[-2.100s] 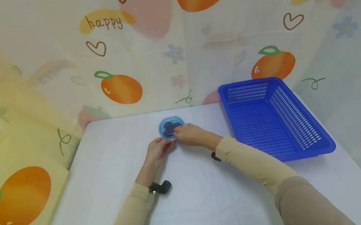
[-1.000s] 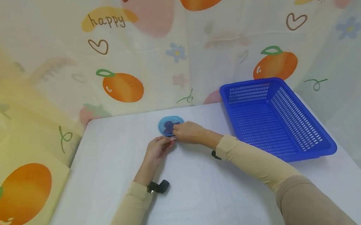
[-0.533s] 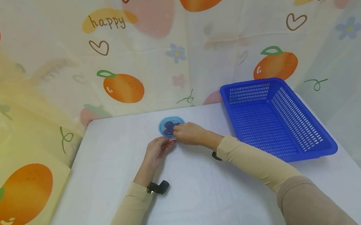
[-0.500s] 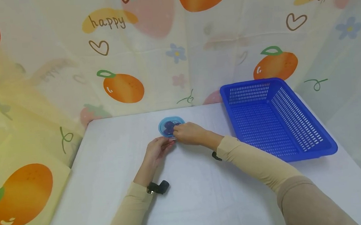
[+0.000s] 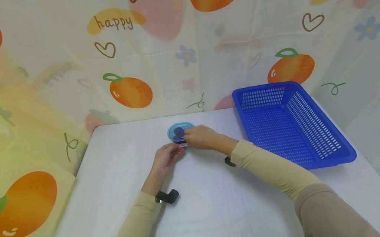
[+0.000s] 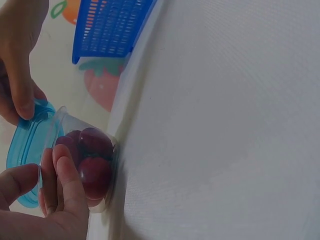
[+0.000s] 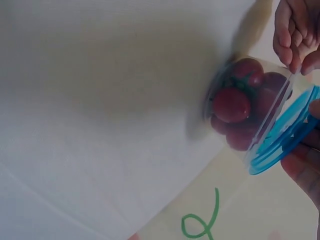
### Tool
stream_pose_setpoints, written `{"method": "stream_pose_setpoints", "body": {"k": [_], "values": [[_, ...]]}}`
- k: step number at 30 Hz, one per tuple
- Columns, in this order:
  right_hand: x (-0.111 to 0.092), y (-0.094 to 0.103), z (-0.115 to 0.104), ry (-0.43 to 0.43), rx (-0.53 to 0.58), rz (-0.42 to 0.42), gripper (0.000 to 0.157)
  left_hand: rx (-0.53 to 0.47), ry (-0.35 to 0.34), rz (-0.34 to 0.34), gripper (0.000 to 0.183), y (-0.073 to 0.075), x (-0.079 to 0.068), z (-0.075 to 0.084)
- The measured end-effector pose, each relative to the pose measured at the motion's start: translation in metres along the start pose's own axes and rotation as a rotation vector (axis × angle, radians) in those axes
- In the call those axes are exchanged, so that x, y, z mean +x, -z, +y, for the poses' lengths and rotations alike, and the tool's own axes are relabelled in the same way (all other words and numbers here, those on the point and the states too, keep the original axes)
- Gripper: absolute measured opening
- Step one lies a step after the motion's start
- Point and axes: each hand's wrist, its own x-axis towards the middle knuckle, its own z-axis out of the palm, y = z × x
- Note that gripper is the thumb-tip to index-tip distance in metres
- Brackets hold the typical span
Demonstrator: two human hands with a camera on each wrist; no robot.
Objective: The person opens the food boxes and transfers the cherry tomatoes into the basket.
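A small clear plastic tub (image 6: 75, 122) stands on the table near its back edge. Inside it are several dark red round fruits (image 7: 231, 105), with a bit of green among them, like cherry tomatoes. My left hand (image 5: 166, 158) pinches the tub's rim on the near side between thumb and fingers. At the other side my right hand (image 5: 202, 137) grips the edge of the translucent blue lid (image 6: 22, 145). The lid is tilted over the tub's mouth, with a gap between it and the rim in the right wrist view. In the head view it covers most of the fruits.
A large blue slatted plastic basket (image 5: 239, 111) stands on the right of the white-covered table (image 5: 203, 206). Behind the table hangs a cloth (image 5: 158, 61) printed with fruit and hearts. A black wrist camera (image 5: 169, 197) sits on my left forearm.
My right hand has risen slightly and shifted a little right, lifting the lid from the tub. Red fruit now shows below the lid's near edge. My left hand stays at the rim.
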Motion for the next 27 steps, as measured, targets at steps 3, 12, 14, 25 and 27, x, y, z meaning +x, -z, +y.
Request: {"method": "stream_pose_setpoints", "body": {"k": [3,12,14,25,27], "values": [[-0.001,0.003,0.003,0.003,0.015,0.041,0.011,0.007,-0.001,-0.007,0.020,0.000,-0.001,0.001],[-0.002,0.006,0.008,-0.017,0.074,0.113,0.008,0.067,0.020,0.017,0.017,0.001,-0.001,0.003],[-0.002,0.007,0.008,-0.018,0.083,0.117,0.007,0.072,0.025,0.024,0.015,0.001,-0.001,0.003],[0.001,0.016,0.011,-0.024,0.107,0.127,0.005,0.086,0.024,0.039,0.016,0.001,-0.002,0.002],[0.001,0.018,0.012,-0.030,0.108,0.133,0.006,0.090,0.021,0.039,0.016,0.001,-0.002,0.002]]}}
